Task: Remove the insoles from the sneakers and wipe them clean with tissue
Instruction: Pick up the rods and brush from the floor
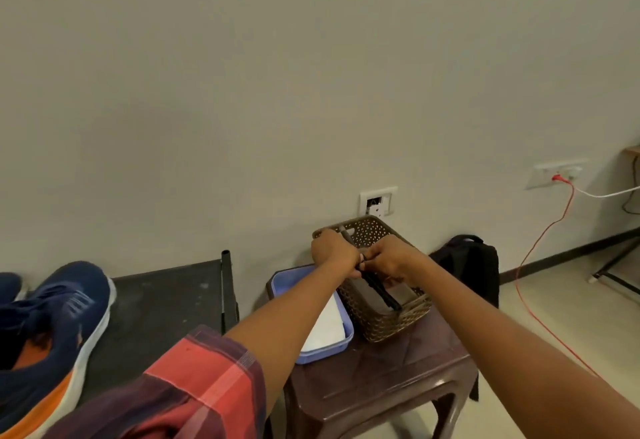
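- The left hand (334,251) is over the far-left part of a brown perforated basket (388,326), knuckles up. Its fingers are curled round a black insole (379,291) near the insole's middle.
- The right hand (388,260) is just beside it, almost touching. Its fingers are bent inward and pinch the same insole from the right side.
- The insole is seen nearly edge-on. It runs slantwise across the basket, its far tip showing past the left hand and its near end low inside the basket by the front-right wall.
- A flat grey piece (401,294) lies in the basket just right of the insole; what it is cannot be told.
- The basket stands on a dark brown plastic stool (398,379), touching a lilac tray (327,353) on its left.
- White folded tissue (327,326) lies in the tray, partly hidden by the left forearm.
- A navy sneaker (65,320) with a white sole and orange lining sits on a black surface (166,300) well to the left. A second navy sneaker (8,286) is cut off by the frame edge.
- A red plaid sleeve (194,386) covers the left upper arm.
- A black backpack (471,265) leans against the wall behind the stool.
- A red cable (535,255) trails from a wall socket (554,173) to the floor.
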